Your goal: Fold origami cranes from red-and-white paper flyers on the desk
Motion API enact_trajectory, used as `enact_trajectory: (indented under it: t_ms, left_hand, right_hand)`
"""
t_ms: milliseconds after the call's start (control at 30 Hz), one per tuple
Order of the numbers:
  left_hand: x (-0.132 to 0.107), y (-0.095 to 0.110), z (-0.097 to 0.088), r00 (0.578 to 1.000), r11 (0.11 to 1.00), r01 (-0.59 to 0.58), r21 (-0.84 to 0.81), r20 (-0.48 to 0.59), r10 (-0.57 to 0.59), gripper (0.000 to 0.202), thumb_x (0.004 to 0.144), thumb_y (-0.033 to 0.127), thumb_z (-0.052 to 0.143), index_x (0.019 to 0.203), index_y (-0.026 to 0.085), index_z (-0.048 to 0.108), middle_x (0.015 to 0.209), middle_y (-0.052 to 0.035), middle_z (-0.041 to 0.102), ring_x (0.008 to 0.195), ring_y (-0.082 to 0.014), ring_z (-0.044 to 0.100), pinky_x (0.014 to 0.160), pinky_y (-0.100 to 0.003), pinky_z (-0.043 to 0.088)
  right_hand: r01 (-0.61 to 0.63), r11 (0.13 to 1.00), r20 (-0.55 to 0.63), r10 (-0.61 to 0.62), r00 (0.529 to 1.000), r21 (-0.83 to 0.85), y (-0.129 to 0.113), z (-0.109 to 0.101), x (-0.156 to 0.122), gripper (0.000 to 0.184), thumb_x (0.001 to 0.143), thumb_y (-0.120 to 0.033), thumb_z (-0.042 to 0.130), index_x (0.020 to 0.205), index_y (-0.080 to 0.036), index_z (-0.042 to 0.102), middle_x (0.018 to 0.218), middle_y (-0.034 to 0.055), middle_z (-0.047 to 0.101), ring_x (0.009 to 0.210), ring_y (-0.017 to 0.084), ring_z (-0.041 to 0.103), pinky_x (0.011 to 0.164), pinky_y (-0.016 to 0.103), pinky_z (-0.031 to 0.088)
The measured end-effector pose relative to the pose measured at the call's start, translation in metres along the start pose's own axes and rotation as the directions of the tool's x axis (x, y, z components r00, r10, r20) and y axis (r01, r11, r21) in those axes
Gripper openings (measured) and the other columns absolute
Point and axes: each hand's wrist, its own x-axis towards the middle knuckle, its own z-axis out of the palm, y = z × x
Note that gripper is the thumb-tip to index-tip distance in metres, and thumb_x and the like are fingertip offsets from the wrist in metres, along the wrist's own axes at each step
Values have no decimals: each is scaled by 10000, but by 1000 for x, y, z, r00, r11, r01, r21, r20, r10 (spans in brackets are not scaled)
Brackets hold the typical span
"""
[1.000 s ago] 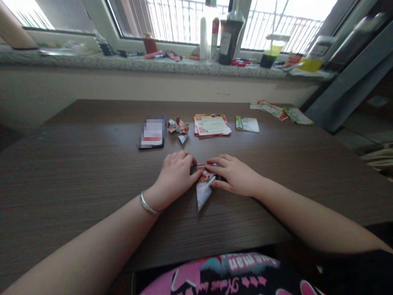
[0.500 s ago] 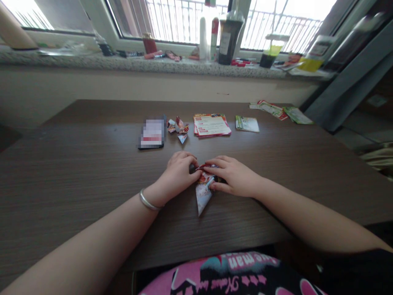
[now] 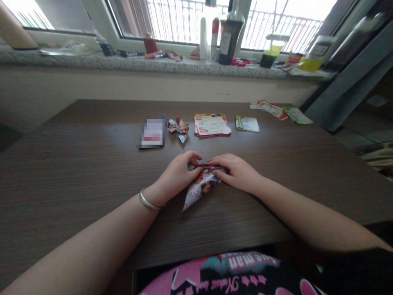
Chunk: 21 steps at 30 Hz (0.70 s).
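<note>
A colourful printed sheet of paper (image 3: 199, 189), folded to a pointed shape, lies between my two hands on the brown table. Its pale tip points down and left, and a dark red folded edge runs along its top. My left hand (image 3: 180, 170) pinches the upper left corner, thumb on the front and fingers curled behind. At the upper right, my right hand (image 3: 238, 172) has its thumb on the print and its fingers over the top edge. The fingers partly cover both upper corners.
Behind my hands are a folded paper figure (image 3: 179, 126), a blurred-out phone-like object (image 3: 152, 133), a stack of printed cards (image 3: 212, 125) and a smaller stack (image 3: 247, 124). Loose leaflets (image 3: 273, 110) lie far right. Bottles and small items crowd the windowsill (image 3: 184, 67).
The folded paper has turned and opened wider, its tip swinging left. My right hand's fingers have moved up to the top edge. My left hand has barely moved.
</note>
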Motion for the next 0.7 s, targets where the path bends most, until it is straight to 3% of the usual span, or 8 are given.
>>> enact_trajectory:
  t_ms: [133,367,500,700]
  left_hand:
    - [-1,2,2,999,996,25,-83,-46,-29,305,777,250,640,1073,198,590,894,-8,660,856,-180,626,827,-340,477]
    - [-3,5,5,995,972,27,-235,-84,-48,294,819,305,629,1085,188,591,842,-1,613,790,-158,604,741,-294,478]
    - [-5,8,9,994,883,16,-470,-91,-67,458,831,298,626,1252,186,484,785,21,577,700,-125,574,656,-247,473]
    - [-7,13,14,985,792,29,-610,-117,-126,423,806,301,661,1186,181,519,843,8,553,722,-109,559,643,-223,477]
  right_hand:
    - [-158,982,-70,166,984,98,-1,2,0,286,846,-261,614,1109,-162,673,1081,78,712,976,197,643,856,327,479]
    - [-170,957,-76,193,978,233,2,8,1,223,832,-226,624,1035,-168,694,968,54,714,850,157,628,750,276,462]
    - [-178,933,-84,214,973,314,5,12,2,158,849,-249,616,952,-168,704,871,30,692,764,132,590,685,256,438]
    - [-145,933,-135,198,971,328,6,12,2,102,844,-250,624,853,-174,692,814,13,663,716,118,556,657,249,414]
